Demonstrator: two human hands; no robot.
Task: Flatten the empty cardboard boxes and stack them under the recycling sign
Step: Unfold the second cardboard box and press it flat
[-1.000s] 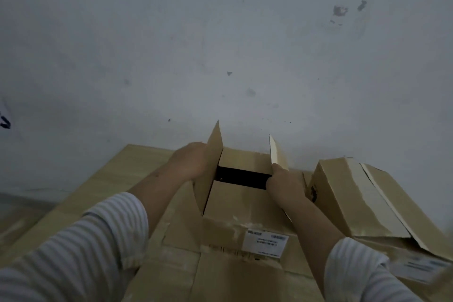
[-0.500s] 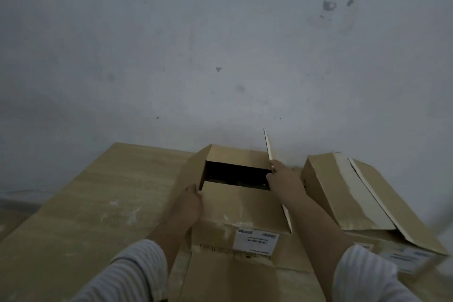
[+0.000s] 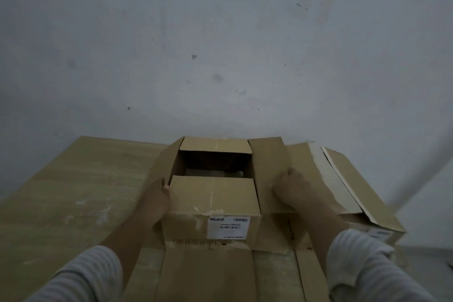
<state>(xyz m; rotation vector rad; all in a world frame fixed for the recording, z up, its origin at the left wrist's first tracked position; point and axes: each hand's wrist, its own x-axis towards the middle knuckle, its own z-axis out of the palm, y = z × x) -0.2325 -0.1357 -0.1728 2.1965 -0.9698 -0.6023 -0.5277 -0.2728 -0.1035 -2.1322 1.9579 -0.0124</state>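
Note:
A brown cardboard box [image 3: 213,198] with a white label on its near face stands on the wooden surface [image 3: 73,191] in front of me, its top flaps spread and the dark inside showing. My left hand [image 3: 158,193] lies on the box's left side, with the thumb at the corner of the near top flap. My right hand [image 3: 290,187] is a fist and presses the right flap [image 3: 267,159] down flat. A second cardboard box [image 3: 343,184] lies to the right, partly under that flap.
A grey-white scuffed wall [image 3: 220,44] rises right behind the boxes. Another flap of cardboard [image 3: 208,274] lies flat toward me between my striped sleeves. The floor shows at the lower right corner.
The right flap, upright before, is now folded outward and flat under my right fist. The left flap has dropped outward, and my left hand has slid back along the box's left side.

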